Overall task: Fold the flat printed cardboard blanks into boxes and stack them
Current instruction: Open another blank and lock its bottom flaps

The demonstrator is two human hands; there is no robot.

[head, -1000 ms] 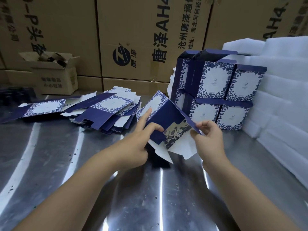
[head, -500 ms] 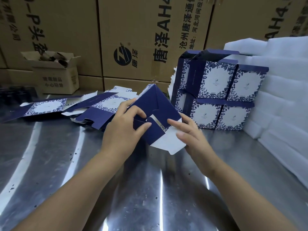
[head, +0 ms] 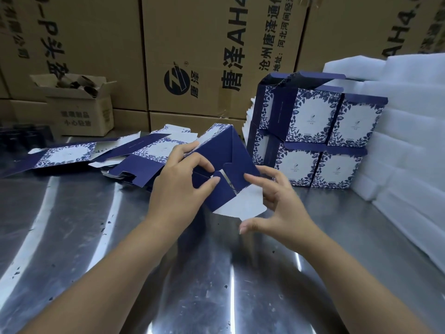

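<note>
One small corrugated carton [head: 79,109] sits at ten o'clock with its flaps open, matte brown, with dark items inside that are too small to make out. Just right of it, towards nine o'clock, the flat blanks [head: 72,154] lie fanned in a loose pile: thin card, navy with white panels framed by blue leaf print, and plain white on the undersides. At the centre the left hand [head: 178,189] grips the half-folded box [head: 231,153], with the fingers curled over its upper edge and the thumb pressing a navy tab. The box is held tilted above the table, and one white inner flap hangs at its lower corner. The right hand [head: 277,206] is spread and relaxed. Its fingertips touch the navy panel and its thumb hangs free below the flap. At two o'clock the finished boxes [head: 320,133] stand stacked two high, square-faced, with their lids raised. White foam sheets [head: 404,131], soft and layered, are piled at three o'clock. Everything rests on a scuffed, glossy steel table [head: 96,237], and tall brown shipping cartons [head: 204,56] with black printing wall off twelve o'clock.
</note>
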